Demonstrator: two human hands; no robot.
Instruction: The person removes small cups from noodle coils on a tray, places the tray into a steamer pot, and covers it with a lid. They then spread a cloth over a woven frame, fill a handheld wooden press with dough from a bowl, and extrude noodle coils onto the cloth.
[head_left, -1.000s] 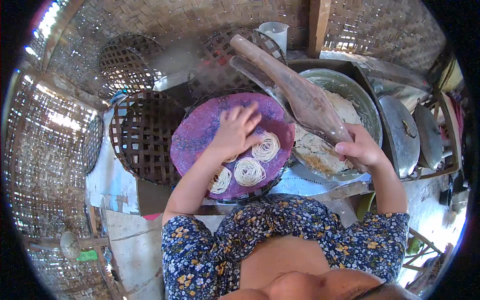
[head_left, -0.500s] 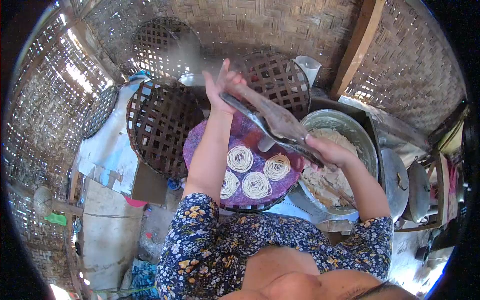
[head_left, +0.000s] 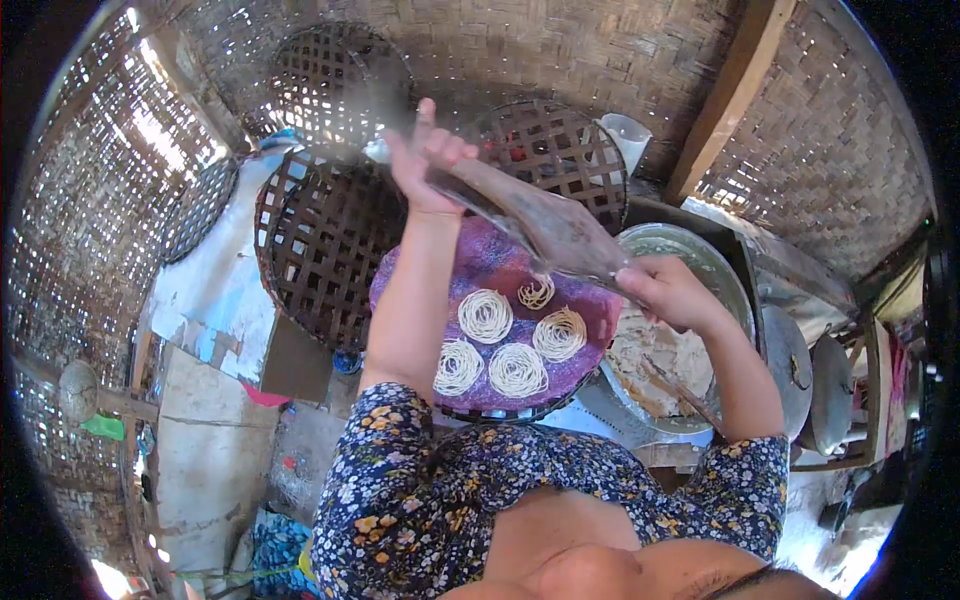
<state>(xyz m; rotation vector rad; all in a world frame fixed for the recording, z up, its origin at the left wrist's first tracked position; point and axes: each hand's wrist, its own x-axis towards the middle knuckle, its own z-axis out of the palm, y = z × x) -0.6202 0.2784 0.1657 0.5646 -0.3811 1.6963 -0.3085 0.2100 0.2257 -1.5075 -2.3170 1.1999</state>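
Observation:
My left hand [head_left: 428, 168] grips the far left end of a long wooden noodle press [head_left: 545, 225], some fingers curled and one pointing up. My right hand [head_left: 672, 292] is closed around the press's other end. The press slants over a purple cloth-like sheet [head_left: 480, 250] on a round basket. Directly beneath it, a small partial coil of noodles [head_left: 536, 291] lies on the sheet. Around that coil sit several full nests of pale noodles [head_left: 518, 370]. Right of them, a large metal pot [head_left: 738, 270] holds pale dough [head_left: 650, 365] with a stick [head_left: 680, 388] in it.
Woven open-work baskets [head_left: 320, 240] stand to the left and behind the sheet. A white plastic pitcher [head_left: 627, 140] is at the back. Metal lids [head_left: 785, 350] lean at the right. Steam or smoke rises at the back left, near the woven wall [head_left: 560, 50].
A small coil of noodles now shows on the sheet under the press, where a pale cylinder hung before. My left hand has shifted slightly left, and my right hand slightly up.

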